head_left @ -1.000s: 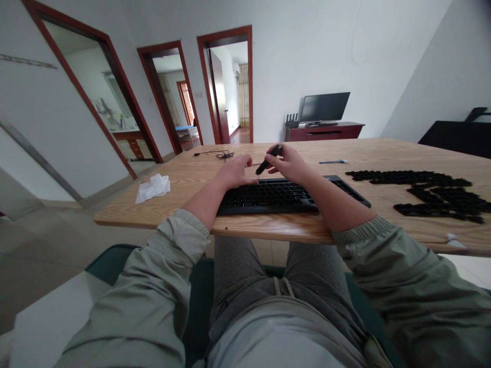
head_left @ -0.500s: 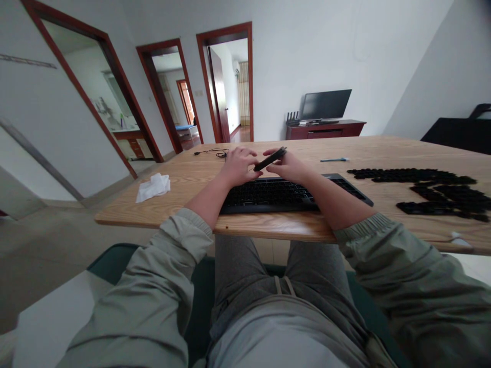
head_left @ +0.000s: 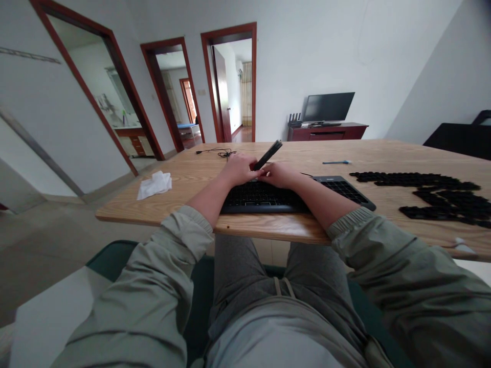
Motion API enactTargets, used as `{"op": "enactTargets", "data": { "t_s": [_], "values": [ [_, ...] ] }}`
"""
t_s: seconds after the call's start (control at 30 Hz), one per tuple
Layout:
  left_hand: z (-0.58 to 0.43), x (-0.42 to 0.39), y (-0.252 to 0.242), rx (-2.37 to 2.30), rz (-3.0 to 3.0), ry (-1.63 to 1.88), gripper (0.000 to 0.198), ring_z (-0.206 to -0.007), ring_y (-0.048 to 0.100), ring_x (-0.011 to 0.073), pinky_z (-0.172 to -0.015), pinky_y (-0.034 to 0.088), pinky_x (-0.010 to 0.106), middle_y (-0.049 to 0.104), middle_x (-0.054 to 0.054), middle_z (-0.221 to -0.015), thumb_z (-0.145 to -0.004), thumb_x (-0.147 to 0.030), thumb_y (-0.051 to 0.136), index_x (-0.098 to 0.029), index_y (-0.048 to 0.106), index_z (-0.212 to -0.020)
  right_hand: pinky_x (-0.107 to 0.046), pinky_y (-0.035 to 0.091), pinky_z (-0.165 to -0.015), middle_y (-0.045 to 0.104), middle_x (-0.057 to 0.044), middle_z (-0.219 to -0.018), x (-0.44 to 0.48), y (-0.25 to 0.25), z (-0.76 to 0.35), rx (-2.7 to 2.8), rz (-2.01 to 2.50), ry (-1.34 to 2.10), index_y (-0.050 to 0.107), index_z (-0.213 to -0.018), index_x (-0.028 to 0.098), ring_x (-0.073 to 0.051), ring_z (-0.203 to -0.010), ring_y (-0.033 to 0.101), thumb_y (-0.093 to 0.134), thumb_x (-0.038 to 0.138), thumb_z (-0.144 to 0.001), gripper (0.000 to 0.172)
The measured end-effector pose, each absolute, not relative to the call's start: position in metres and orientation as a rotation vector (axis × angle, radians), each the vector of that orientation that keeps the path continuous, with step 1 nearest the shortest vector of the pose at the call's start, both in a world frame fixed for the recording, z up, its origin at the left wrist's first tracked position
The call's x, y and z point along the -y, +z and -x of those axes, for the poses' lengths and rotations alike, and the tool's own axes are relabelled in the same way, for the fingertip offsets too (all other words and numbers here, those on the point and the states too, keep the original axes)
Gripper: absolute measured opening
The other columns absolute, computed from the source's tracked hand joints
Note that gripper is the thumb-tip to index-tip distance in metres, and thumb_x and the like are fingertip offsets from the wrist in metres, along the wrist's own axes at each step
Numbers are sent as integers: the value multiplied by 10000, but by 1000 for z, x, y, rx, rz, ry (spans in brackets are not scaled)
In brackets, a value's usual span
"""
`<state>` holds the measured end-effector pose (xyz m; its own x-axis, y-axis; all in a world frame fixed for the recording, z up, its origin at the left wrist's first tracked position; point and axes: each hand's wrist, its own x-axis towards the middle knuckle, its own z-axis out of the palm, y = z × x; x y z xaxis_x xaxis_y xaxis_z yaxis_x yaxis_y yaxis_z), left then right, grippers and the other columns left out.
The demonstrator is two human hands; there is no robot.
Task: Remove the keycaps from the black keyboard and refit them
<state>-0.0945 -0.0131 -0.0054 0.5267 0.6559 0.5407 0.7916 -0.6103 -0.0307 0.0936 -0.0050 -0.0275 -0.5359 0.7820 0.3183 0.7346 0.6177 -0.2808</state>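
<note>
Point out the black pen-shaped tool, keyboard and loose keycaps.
Black pen-shaped tool (head_left: 267, 155): head view, on its shaft.
Keyboard (head_left: 343, 190): head view, on the right-end keys.
Loose keycaps (head_left: 414, 179): head view, on the rear row.

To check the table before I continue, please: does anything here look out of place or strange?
Yes: many loose black keycaps lie in rows and heaps on the table, to the right of the keyboard, not on it. A crumpled tissue also lies on the left.
</note>
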Motion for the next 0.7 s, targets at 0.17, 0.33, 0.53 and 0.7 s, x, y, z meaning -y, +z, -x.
{"op": "enactTargets", "data": {
  "t_s": [0.17,0.33,0.53,0.7],
  "values": [
    [94,14,-5,1299,2501,-743,386,-800,619,225,-751,411,333,706,91,-840,-836,-529,586,-157,690,-833,-296,462,-754,758,-83,-918,8,-26,-90,2433,1252,64,769,-1008,200,-217,-805,676,580,309,-908,240],
    [92,14,-7,1410,2482,-728,291,-799,626,219,-715,423,316,708,88,-889,-845,-424,562,-165,665,-929,-302,461,-772,751,-93,-976,9,-26,-87,2449,1291,-59,763,-1006,190,-229,-867,670,559,313,-915,255],
    [89,9,-10,1486,2447,-781,270,-823,641,238,-699,437,323,710,95,-908,-851,-384,526,-179,639,-985,-310,452,-733,746,-91,-994,9,-30,-86,2406,1367,-72,761,-1015,214,-238,-888,660,533,386,-927,299],
    [89,7,-11,1425,2511,-748,333,-894,650,241,-762,462,325,720,89,-983,-885,-447,489,-202,671,-1018,-286,440,-719,745,-103,-955,6,-33,-86,2393,1382,-74,766,-973,185,-214,-844,651,516,408,-936,337]
  ]
}}
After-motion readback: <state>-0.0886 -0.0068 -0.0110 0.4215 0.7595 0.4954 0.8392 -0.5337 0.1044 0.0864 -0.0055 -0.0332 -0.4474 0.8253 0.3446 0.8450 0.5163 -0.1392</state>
